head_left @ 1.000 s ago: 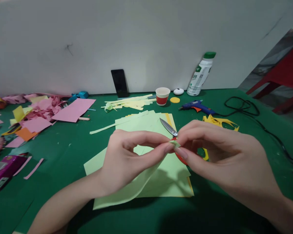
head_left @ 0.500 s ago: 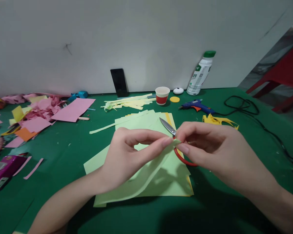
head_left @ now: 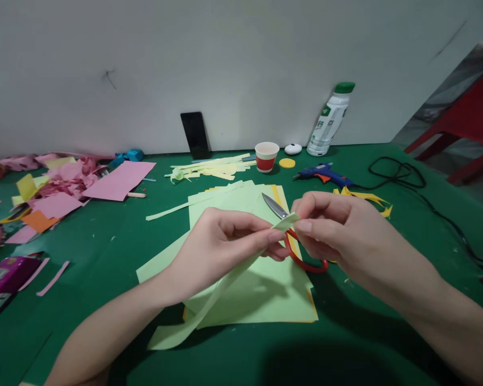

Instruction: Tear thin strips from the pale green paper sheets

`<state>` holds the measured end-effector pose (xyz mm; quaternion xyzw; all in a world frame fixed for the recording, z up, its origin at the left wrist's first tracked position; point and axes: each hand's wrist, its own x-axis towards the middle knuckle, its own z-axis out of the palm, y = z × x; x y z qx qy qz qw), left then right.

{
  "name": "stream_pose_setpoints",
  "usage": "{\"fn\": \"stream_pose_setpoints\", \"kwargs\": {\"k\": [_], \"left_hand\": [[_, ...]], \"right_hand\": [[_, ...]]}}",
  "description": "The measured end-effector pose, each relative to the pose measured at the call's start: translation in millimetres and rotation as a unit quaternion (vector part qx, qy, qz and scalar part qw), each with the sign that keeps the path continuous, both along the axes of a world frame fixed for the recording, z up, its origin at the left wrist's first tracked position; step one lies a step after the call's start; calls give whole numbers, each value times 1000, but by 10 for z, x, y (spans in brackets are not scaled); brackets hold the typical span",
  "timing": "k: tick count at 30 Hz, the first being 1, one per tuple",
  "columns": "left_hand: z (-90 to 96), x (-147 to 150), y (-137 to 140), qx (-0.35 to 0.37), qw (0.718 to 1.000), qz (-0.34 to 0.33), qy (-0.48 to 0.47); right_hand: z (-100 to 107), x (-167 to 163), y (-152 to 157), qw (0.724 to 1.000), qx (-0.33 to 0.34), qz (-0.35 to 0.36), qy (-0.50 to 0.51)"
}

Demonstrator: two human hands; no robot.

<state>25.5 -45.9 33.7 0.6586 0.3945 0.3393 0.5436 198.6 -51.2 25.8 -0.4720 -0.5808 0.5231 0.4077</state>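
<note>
A long light-green paper strip runs slantwise across the middle, its lower end curling down toward me. Thumb and fingers of my left hand pinch it just short of its upper end. That end is pinched by my right hand, close beside the left. Beneath both hands lies a stack of light-green sheets, with yellow paper edges showing under it. Scissors with red handles rest on the stack, blades pointing away and partly behind my right hand.
Beyond the stack are cut pale strips, a paper cup, a propped phone and a leaning bottle. A blue glue gun and its cord lie right. Pink paper scraps and a purple device are left.
My fingers have risen slightly with the strip's end, and more of it shows between them. The paper's lower part now hangs as a narrow strip farther left, uncovering more of the stack.
</note>
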Motion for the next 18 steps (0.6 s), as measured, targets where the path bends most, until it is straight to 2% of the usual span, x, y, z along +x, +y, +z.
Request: {"fn": "stream_pose_setpoints", "kwargs": {"k": [4, 7, 13, 18], "left_hand": [[-31, -23, 69, -57, 997, -29, -45], [-73, -39, 133, -84, 993, -51, -62], [-94, -37, 125, -178, 975, -132, -32], [-58, -14, 70, -203, 966, -162, -15]], "right_hand": [[12, 17, 55, 998, 3, 29, -64], [25, 19, 96, 991, 9, 93, -98], [27, -9, 93, 974, 44, 191, -112], [66, 168, 172, 948, 54, 269, -160]]}}
